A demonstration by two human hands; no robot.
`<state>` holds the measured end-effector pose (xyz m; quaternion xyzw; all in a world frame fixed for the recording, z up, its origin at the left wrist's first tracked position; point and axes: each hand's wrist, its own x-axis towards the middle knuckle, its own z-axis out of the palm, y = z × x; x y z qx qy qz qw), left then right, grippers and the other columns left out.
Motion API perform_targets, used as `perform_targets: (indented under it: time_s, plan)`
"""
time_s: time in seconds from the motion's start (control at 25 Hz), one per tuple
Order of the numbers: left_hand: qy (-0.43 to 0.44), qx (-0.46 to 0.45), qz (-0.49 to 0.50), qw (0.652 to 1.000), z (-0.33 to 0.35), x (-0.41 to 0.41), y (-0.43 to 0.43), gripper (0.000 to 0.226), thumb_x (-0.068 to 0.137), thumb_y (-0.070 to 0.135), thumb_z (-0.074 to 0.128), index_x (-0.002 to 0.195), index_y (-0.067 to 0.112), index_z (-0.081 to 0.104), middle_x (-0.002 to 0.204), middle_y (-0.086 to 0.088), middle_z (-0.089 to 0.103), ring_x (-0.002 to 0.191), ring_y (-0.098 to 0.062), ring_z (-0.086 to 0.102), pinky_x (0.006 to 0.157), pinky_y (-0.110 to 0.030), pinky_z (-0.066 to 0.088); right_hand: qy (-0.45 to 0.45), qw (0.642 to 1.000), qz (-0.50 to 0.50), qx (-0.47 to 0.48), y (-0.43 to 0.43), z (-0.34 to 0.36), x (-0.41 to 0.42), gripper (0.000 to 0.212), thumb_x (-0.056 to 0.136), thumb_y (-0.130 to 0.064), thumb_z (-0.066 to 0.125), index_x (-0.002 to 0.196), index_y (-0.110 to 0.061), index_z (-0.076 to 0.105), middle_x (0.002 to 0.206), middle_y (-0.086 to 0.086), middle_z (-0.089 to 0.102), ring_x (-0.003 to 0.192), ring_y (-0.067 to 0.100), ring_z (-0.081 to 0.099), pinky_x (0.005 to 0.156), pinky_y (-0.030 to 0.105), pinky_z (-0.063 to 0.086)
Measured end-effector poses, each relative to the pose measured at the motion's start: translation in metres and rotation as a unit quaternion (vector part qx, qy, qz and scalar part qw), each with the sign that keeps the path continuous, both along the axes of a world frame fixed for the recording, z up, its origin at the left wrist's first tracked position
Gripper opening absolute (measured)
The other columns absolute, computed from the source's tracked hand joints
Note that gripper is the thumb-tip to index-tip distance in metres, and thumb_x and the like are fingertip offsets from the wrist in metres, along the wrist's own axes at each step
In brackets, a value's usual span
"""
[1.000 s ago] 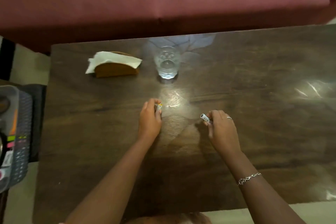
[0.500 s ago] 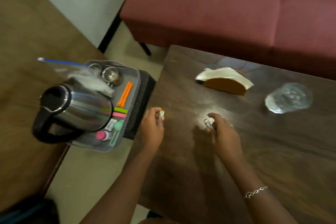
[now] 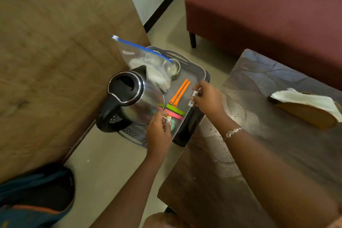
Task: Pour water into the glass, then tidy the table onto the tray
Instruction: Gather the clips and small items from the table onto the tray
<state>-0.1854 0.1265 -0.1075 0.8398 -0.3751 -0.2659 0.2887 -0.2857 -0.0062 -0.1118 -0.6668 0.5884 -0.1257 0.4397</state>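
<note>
A grey tray sits to the left of the dark wooden table. On it stand a steel kettle, a zip bag, a small steel bowl, orange clips, a green clip and a pink clip. My left hand hovers over the tray's near end, fingers closed on a small battery. My right hand is over the tray's right edge, holding a second small white battery. The glass is out of view.
A wooden napkin holder with white napkins stands on the table at right. A maroon sofa is behind. A large brown wooden surface fills the left. A dark bag lies on the floor at lower left.
Both hands lifted the batteries off the table and carried them left over the tray. The view swung left, so the glass has left the frame.
</note>
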Motion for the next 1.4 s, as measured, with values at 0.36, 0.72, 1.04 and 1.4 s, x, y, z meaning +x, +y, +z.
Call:
perform_targets:
  time_s: [0.36, 0.72, 1.04, 1.4]
  plan:
    - [0.025, 0.01, -0.029, 0.999, -0.015, 0.023, 0.009, 0.021, 0.085, 0.001, 0.055, 0.106, 0.004, 0.059, 0.099, -0.016, 0.06, 0.087, -0.03, 0.057, 0.075, -0.034, 0.044, 0.22, 0.965, 0.141, 0.015, -0.023, -0.058, 0.068, 0.008, 0.081, 0.006, 0.049, 0.073, 0.004, 0.052, 0.102, 0.029, 0.063, 0.099, 0.042, 0.059, 0.074, 0.039, 0.044]
    - [0.025, 0.042, -0.079, 0.996, -0.028, 0.022, -0.017, 0.016, 0.085, 0.002, 0.057, 0.101, 0.003, 0.059, 0.1, -0.016, 0.061, 0.09, -0.032, 0.057, 0.075, -0.041, 0.045, 0.205, 0.973, 0.102, -0.039, -0.034, -0.049, 0.06, 0.019, 0.086, 0.002, 0.046, 0.102, 0.002, 0.057, 0.1, 0.027, 0.064, 0.092, 0.042, 0.06, 0.077, 0.042, 0.051]
    - [-0.014, 0.099, -0.103, 0.99, -0.068, 0.009, -0.088, 0.018, 0.088, 0.006, 0.051, 0.103, -0.001, 0.059, 0.107, -0.023, 0.062, 0.099, -0.038, 0.057, 0.084, -0.043, 0.041, 0.129, 0.983, 0.025, -0.131, -0.016, -0.022, -0.01, 0.019, 0.088, -0.009, 0.049, 0.102, -0.007, 0.062, 0.098, 0.018, 0.067, 0.089, 0.037, 0.06, 0.073, 0.038, 0.047]
    - [-0.087, 0.159, -0.166, 0.969, -0.082, 0.003, -0.106, 0.022, 0.09, 0.005, 0.05, 0.11, -0.001, 0.055, 0.113, -0.023, 0.058, 0.103, -0.04, 0.054, 0.084, -0.046, 0.042, 0.119, 0.986, -0.065, -0.101, 0.002, -0.034, -0.049, 0.012, 0.088, -0.01, 0.055, 0.095, -0.009, 0.065, 0.099, 0.009, 0.068, 0.082, 0.024, 0.06, 0.065, 0.023, 0.035]
